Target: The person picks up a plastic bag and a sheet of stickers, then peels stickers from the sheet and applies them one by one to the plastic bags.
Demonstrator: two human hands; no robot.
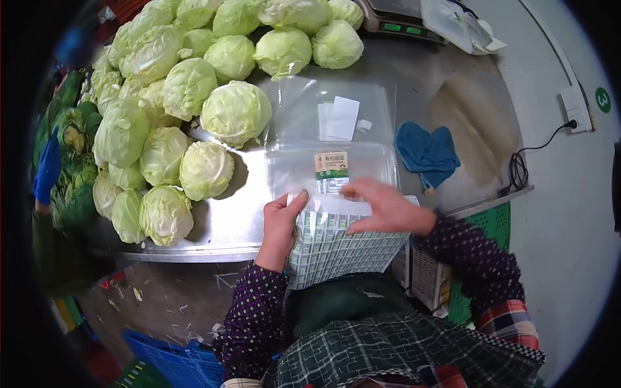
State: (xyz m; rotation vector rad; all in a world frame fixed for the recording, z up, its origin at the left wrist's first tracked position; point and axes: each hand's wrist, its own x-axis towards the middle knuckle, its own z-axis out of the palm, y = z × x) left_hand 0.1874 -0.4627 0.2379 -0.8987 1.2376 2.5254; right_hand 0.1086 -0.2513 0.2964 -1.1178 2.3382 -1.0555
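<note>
A sheet of small printed labels [349,249], laid out in a white-and-green grid, hangs over the table's front edge against my apron. My left hand [282,223] pinches its upper left corner, thumb on top. Over the upper right part of the sheet is my right hand [385,207], thumb and fingers apart, fingertips close to a plastic bag. Clear plastic bags [291,165] lie flat just beyond the sheet. A brown, green and white printed label [331,171] shows on the top bag. Small white paper pieces [339,119] rest higher up on the bags.
Many cabbages [155,107] are heaped on the left of the metal table [226,229]. A blue cloth [427,152] lies to the right, and a digital scale [401,22] stands at the back. Blue crates [174,362] are below. A co-worker's blue-gloved hand [46,169] appears far left.
</note>
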